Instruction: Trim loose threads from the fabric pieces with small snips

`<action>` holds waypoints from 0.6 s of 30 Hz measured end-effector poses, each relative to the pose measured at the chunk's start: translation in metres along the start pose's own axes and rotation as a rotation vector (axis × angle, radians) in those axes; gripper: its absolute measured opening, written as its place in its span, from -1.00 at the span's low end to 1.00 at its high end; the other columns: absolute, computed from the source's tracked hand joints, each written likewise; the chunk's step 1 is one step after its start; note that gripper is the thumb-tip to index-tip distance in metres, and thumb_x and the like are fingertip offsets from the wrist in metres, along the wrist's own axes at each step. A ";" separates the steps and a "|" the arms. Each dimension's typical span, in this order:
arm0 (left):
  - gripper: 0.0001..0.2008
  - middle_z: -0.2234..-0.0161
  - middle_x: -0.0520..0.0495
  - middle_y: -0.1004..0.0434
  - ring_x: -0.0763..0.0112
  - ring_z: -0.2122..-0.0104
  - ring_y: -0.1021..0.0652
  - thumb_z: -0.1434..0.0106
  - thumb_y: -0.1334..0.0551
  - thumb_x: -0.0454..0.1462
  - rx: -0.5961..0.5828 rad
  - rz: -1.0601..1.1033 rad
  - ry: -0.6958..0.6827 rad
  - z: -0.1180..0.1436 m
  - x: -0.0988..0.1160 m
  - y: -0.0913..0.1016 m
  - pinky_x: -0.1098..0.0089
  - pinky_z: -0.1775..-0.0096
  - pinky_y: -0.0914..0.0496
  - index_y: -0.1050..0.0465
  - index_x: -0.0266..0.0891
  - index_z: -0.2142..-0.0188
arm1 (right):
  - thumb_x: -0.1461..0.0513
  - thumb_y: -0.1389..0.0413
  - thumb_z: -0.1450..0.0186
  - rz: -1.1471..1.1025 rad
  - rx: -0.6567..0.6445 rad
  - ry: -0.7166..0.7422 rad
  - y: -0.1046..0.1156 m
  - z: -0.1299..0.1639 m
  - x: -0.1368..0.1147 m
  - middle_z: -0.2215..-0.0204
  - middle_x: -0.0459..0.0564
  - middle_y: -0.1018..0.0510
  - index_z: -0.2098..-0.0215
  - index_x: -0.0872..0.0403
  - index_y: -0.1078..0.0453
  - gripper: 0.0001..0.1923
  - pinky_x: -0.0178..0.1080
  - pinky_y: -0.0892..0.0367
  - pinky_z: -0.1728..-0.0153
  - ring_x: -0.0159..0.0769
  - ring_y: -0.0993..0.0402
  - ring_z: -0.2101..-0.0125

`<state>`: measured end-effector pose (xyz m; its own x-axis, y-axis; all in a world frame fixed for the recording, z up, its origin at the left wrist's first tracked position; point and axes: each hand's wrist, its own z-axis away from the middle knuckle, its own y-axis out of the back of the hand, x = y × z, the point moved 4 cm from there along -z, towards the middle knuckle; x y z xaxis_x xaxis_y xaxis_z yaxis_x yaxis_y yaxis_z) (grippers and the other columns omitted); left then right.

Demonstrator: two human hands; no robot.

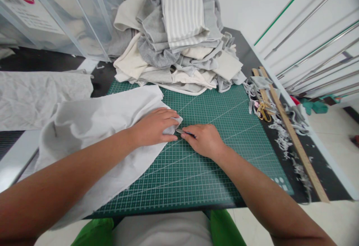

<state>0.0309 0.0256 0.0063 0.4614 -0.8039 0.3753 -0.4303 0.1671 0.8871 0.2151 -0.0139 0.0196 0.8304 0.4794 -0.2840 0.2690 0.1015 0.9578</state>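
A large piece of white fabric (117, 111) lies across the left side of a green gridded cutting mat (179, 175), its pointed right end near the mat's middle. My left hand (155, 126) rests on that end, holding it, with the fabric's corner between fingers and thumb. Just to the right, my right hand (206, 139) is closed around small snips (181, 131). The metal tip touches or nearly touches the fabric edge by my left fingertips. The handle is mostly hidden in my palm.
Behind the mat rises a pile of grey, cream and striped cloth (185, 18). A clear plastic bin (73, 14) stands at back left. Along the right lie wooden strips (297, 141), gold-handled scissors (263, 112) and fabric scraps (282, 137). Another pale cloth (42, 98) lies at left.
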 end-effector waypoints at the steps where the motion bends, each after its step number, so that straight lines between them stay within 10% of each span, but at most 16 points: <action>1: -0.53 -0.18 -0.16 -0.47 0.07 -0.21 -0.43 -0.21 -0.41 -0.04 0.000 -0.001 0.003 0.000 0.000 0.000 0.01 -0.28 -0.26 -0.51 -0.19 -0.04 | 0.08 -0.06 -0.45 0.003 -0.004 -0.005 0.000 0.000 0.000 0.30 -0.10 -0.71 0.18 -0.04 -0.59 -0.73 -0.26 -0.25 0.32 -0.31 -0.58 0.33; 18: -0.53 -0.18 -0.16 -0.48 0.08 -0.19 -0.45 -0.21 -0.41 -0.05 -0.013 0.006 0.010 -0.001 0.001 0.001 0.00 -0.28 -0.26 -0.51 -0.20 -0.04 | 0.06 -0.13 -0.39 -0.056 0.075 0.014 0.000 0.001 0.003 0.31 -0.11 -0.71 0.17 -0.05 -0.59 -0.77 -0.26 -0.27 0.33 -0.28 -0.61 0.33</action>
<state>0.0321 0.0255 0.0084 0.4665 -0.7975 0.3827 -0.4231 0.1788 0.8882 0.2183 -0.0138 0.0190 0.8064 0.4870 -0.3355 0.3507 0.0629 0.9344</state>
